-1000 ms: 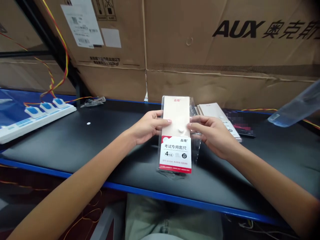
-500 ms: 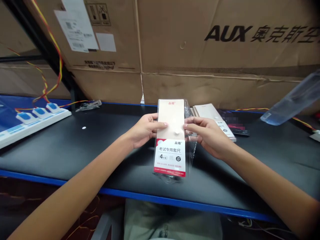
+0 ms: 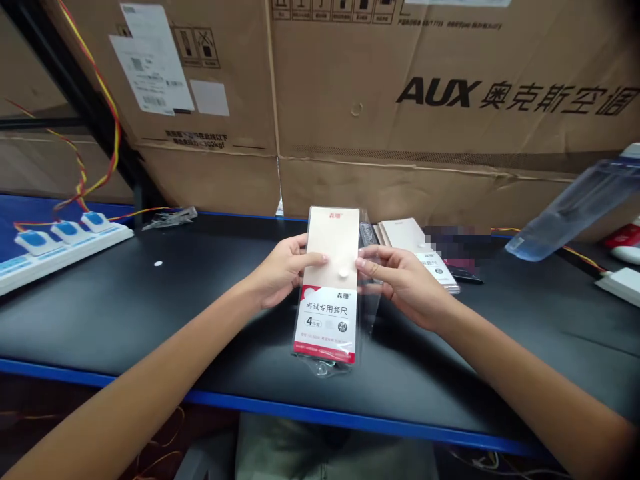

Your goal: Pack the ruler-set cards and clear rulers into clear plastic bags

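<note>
Held upright over the desk is a ruler set [image 3: 331, 247] in a cream and white sleeve with a red lower edge, its Chinese label facing me. Clear plastic wrapping [image 3: 369, 310] sticks out beyond its right side and bottom. My left hand [image 3: 280, 272] grips the left edge, thumb on the front and fingers behind. On the opposite edge my right hand [image 3: 407, 283] pinches the pack and its wrapping between thumb and fingers. Behind the right hand lies a stack of similar ruler sets [image 3: 407, 239], partly hidden by that hand.
A black desk mat [image 3: 165, 313] covers the desk. At left lies a white power strip [image 3: 70, 250] with blue-and-white plugs. A clear bottle [image 3: 570, 207] leans at right, near a white adapter [image 3: 623, 285]. Large cardboard boxes [image 3: 340, 127] stand along the back.
The view has shifted slightly, so the desk items sit lower and further left. Both hands keep their grip on the ruler set, which appears a little lower and more tilted.
</note>
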Tool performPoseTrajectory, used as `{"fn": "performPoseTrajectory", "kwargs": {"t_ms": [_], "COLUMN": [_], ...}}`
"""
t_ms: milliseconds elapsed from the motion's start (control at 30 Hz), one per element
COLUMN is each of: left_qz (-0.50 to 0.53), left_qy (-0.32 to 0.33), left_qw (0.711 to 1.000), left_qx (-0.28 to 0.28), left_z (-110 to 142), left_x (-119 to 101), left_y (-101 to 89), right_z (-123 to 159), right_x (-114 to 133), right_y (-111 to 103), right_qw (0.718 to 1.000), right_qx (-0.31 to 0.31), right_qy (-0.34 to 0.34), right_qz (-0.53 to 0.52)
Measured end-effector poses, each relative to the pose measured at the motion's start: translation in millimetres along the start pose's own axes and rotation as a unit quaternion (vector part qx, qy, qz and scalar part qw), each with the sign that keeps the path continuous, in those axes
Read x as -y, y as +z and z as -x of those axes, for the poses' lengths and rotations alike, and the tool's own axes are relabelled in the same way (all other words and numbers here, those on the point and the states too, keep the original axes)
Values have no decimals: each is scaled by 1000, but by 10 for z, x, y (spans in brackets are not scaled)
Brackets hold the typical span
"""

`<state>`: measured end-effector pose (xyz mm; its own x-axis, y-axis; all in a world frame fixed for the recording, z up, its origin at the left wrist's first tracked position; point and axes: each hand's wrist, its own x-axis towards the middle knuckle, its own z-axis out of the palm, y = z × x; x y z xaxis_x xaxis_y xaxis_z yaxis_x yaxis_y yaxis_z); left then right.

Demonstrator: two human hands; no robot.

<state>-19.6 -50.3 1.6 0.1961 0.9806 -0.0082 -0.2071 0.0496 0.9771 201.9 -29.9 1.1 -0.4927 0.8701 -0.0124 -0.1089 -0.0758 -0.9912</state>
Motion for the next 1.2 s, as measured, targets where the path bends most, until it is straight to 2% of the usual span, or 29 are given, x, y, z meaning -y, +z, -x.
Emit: {"fn": "performPoseTrajectory", "kwargs": {"t_ms": [167, 300, 433, 667, 933, 1067, 1200], "left_qz": [-6, -3, -19, -11, -34, -58, -77], "left_qy": [4, -1, -11, 1, 30, 21, -2], "left_qw": [998, 998, 998, 1000, 998, 997, 995], "left_qx": [-56, -56, -58, -1, 30, 39, 59], "left_z": [-28, -31, -31, 21, 13, 29, 52], "left_x": [27, 30, 33, 19, 52, 38, 7], "left_y": [3, 11, 2, 53, 51, 61, 90], "right_z": [-15, -33, -48, -19, -4, -10, -17], "right_x": [-7, 15, 24, -68, -82, -69, -111], "right_y": [54, 51, 11, 22, 57, 63, 94], "right_qw": [999, 998, 995, 1000, 998, 997, 995], "right_qx": [-27, -41, -10, 24, 48, 34, -14], "right_qy": [24, 30, 32, 12, 9, 7, -3], "right_qz": [7, -27, -93, -15, 46, 70, 98]}}
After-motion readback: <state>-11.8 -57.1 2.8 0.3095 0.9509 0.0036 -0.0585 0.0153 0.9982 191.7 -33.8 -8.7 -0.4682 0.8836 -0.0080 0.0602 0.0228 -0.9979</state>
